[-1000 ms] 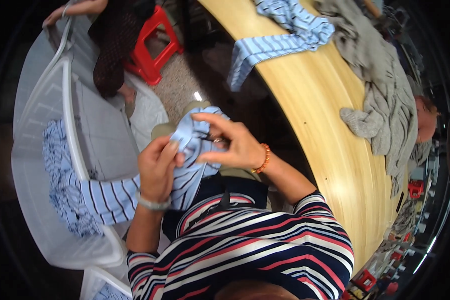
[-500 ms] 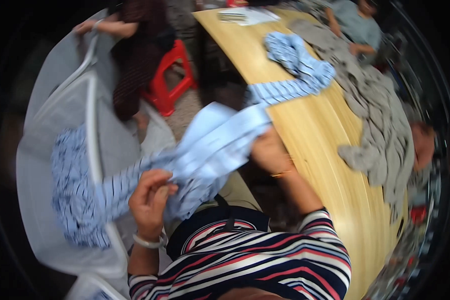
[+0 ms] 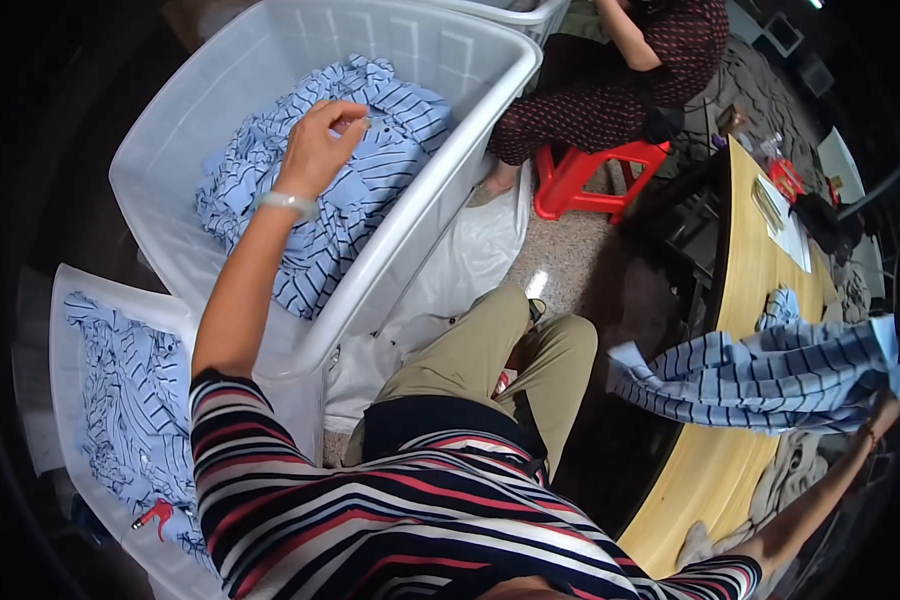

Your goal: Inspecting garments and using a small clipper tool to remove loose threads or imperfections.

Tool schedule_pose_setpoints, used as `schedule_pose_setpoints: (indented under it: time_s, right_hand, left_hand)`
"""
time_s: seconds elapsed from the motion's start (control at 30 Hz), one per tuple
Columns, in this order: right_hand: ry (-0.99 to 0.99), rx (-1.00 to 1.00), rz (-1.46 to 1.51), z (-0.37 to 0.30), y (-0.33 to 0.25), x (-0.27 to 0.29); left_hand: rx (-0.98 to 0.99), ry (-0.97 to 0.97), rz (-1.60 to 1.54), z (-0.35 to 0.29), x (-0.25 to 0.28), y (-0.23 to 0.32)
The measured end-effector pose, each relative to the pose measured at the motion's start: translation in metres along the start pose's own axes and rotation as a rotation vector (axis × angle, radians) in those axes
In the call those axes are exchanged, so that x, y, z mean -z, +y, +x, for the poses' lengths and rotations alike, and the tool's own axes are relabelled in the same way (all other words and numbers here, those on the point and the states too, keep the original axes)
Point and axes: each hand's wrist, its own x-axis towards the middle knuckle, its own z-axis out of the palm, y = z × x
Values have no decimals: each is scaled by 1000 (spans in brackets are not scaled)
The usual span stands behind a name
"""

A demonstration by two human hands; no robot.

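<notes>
Over the large white plastic bin [image 3: 515, 60], my left hand [image 3: 320, 145] hangs above a heap of light blue garments with dark stripes [image 3: 305, 235]. Its fingers are bent together; whether they pinch any cloth I cannot make out. Far to the right, my outstretched right hand [image 3: 882, 412] is closed on the end of a blue striped garment [image 3: 760, 375]. That garment stretches out sideways in the air, across the near part of the wooden table [image 3: 735, 250], its free end pointing left.
A second white bin [image 3: 62, 330] with striped garments and a red-handled tool [image 3: 155, 517] stands at the lower left. Beyond the big bin a person [image 3: 610, 110] sits on a red stool [image 3: 600, 180]. White sheeting [image 3: 460, 265] covers floor beside the bin. Grey cloth [image 3: 795, 470] lies along the table.
My view has swung left toward the bins. My left hand has left the held garment and moved over the big bin; my right hand has carried the garment out to the far right.
</notes>
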Motion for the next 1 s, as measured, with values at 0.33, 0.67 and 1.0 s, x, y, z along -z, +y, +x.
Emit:
schedule_pose_setpoints:
  time_s: [0.33, 0.67, 1.0]
  right_hand:
    - [-647, -378, 746, -209, -291, -48]
    - [-593, 21, 852, -210, -417, 7]
    - [-1179, -173, 1638, -235, -612, 79]
  left_hand:
    - [60, -392, 1084, -61, -87, -240]
    - [332, -141, 582, -24, -85, -267]
    - [-414, -383, -1054, -42, -82, 176]
